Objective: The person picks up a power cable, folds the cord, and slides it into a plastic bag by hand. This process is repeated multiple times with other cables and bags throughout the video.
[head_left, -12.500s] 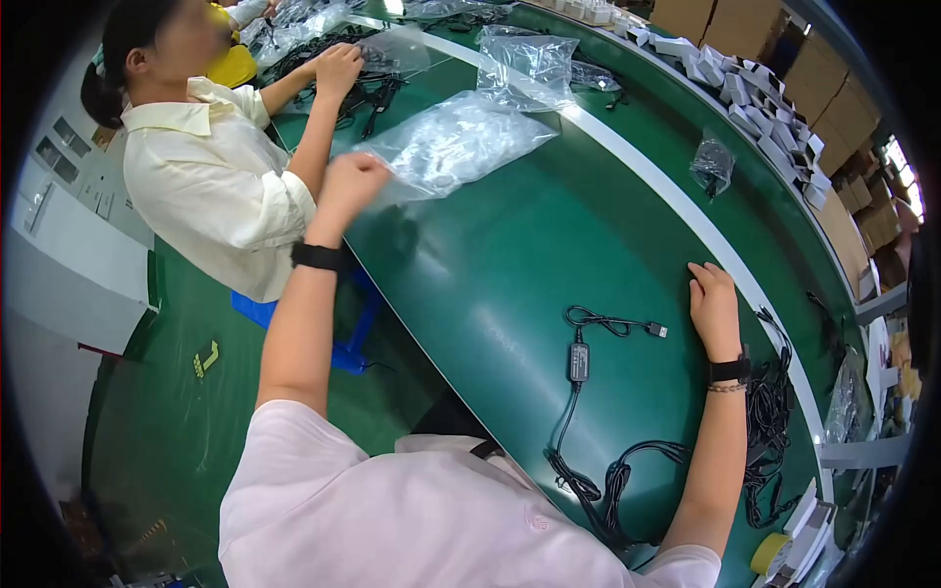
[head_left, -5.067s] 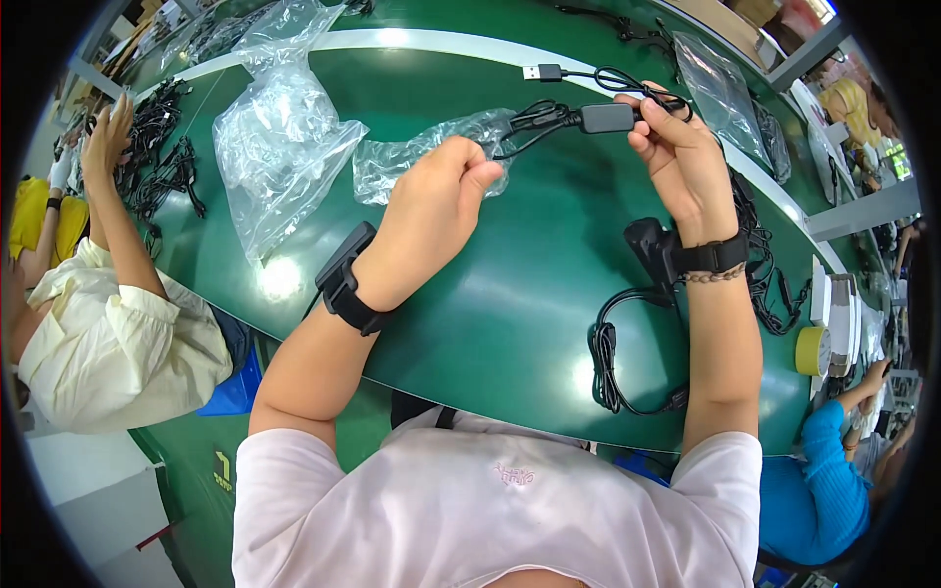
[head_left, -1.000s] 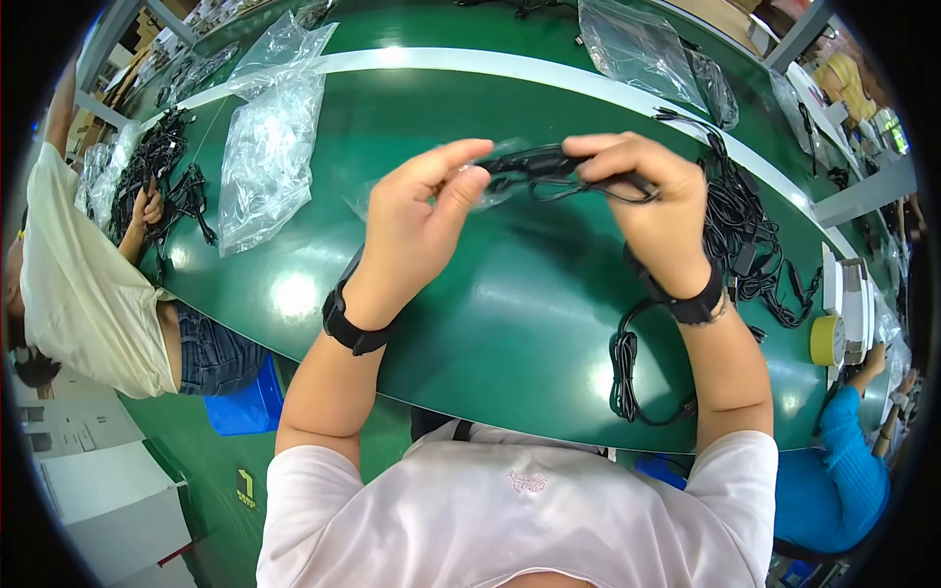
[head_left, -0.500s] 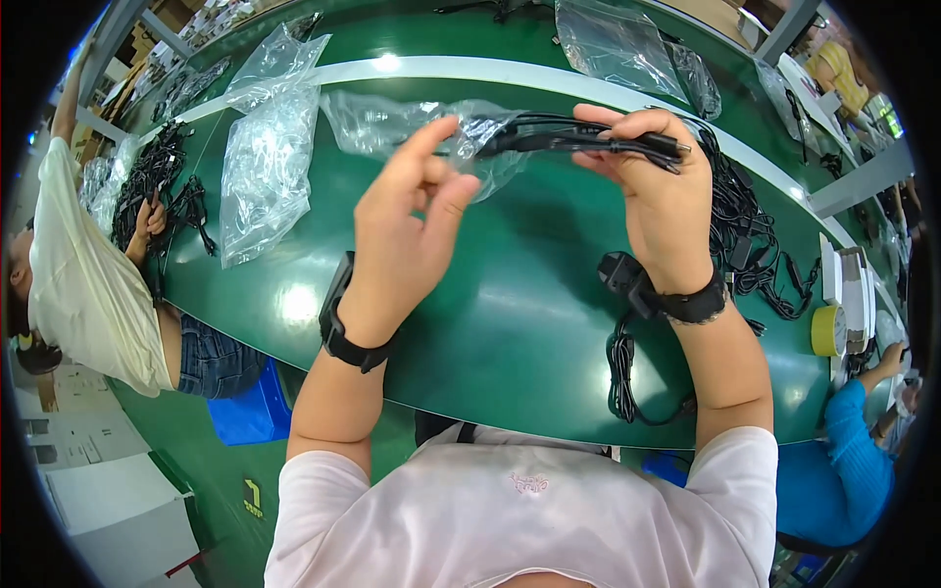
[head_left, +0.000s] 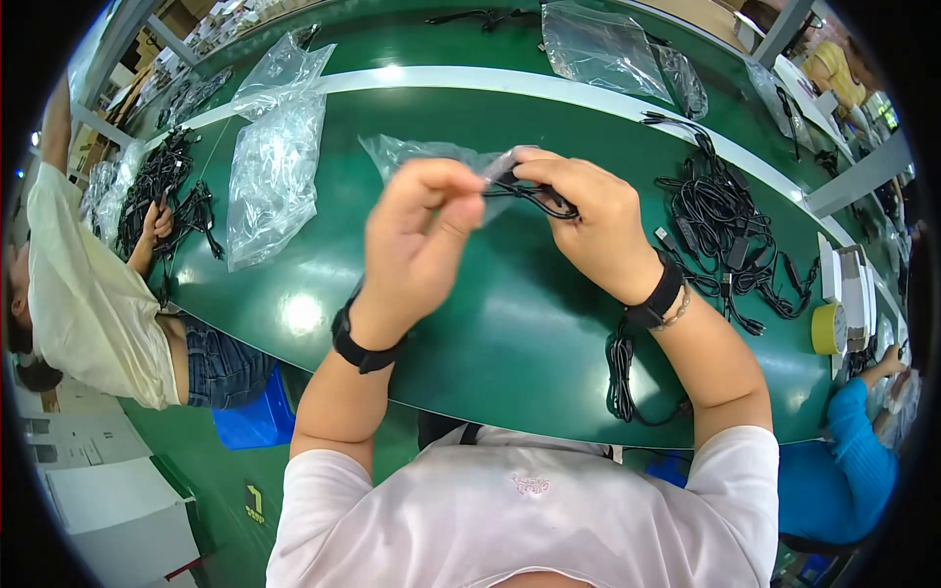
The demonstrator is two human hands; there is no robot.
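Note:
A bundled black cable (head_left: 537,196) is in my right hand (head_left: 600,225), with the fingers bent over its looped end. The cable's other end reaches into the mouth of a clear plastic bag (head_left: 402,152). My left hand (head_left: 417,245), slightly blurred, pinches the bag's edge between thumb and fingers beside the cable. The rest of the bag stretches away behind my left fingers, above the green table. Part of the bundle is hidden by my right fingers.
Right of my hands lies a tangled pile of black cables (head_left: 720,230). One coiled cable (head_left: 619,377) rests near the table edge. Flat clear bags (head_left: 274,181) lie at left. A yellow tape roll (head_left: 828,329) stands at right. Co-workers (head_left: 88,284) sit on both sides.
My right hand has moved left and down, turning over the cable bundle toward my left hand. The bundle sits deeper in the bag, and only its looped end shows.

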